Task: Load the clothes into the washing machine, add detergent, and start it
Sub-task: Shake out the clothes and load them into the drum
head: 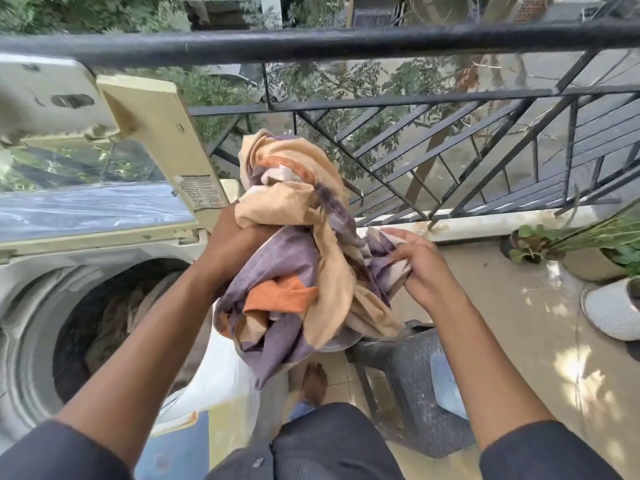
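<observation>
A bundled cloth (294,258) in purple, cream and orange hangs in the air at the centre, just right of the washing machine (41,282). My left hand (235,237) grips its left side, partly buried in the folds. My right hand (415,261) pinches its right edge. The top-loading machine stands at the left with its lid (104,202) raised. Its dark drum (114,317) holds some brownish clothes.
A black balcony railing (381,43) runs across the top and right. A dark plastic stool (408,386) stands below the cloth, near my bare foot (313,379). Potted plants (540,244) and a white pot (613,310) sit on the floor at the right.
</observation>
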